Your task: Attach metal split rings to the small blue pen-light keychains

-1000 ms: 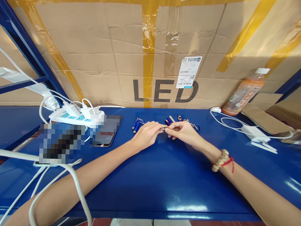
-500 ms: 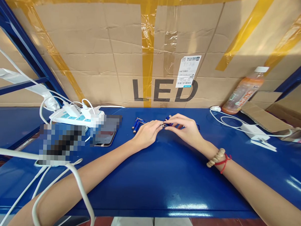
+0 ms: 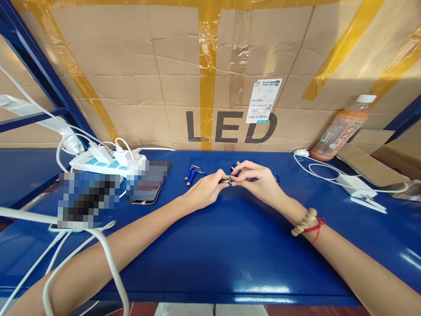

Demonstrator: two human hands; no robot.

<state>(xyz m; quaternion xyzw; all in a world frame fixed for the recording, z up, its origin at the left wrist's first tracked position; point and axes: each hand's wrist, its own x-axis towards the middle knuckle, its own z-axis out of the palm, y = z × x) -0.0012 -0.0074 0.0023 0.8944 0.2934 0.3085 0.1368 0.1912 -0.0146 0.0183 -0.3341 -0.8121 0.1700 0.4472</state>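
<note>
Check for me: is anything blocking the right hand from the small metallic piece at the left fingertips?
Nothing visible does. The right hand is right at the end of the small metallic piece that the left hand holds. Blue items lie beyond, not between.

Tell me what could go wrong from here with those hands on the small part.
The part is small and shiny, so it could slip from the left hand.
The white cable crosses in front of the left forearm and might snag it.
Blue pieces lie close by the left hand and could get knocked.
</note>
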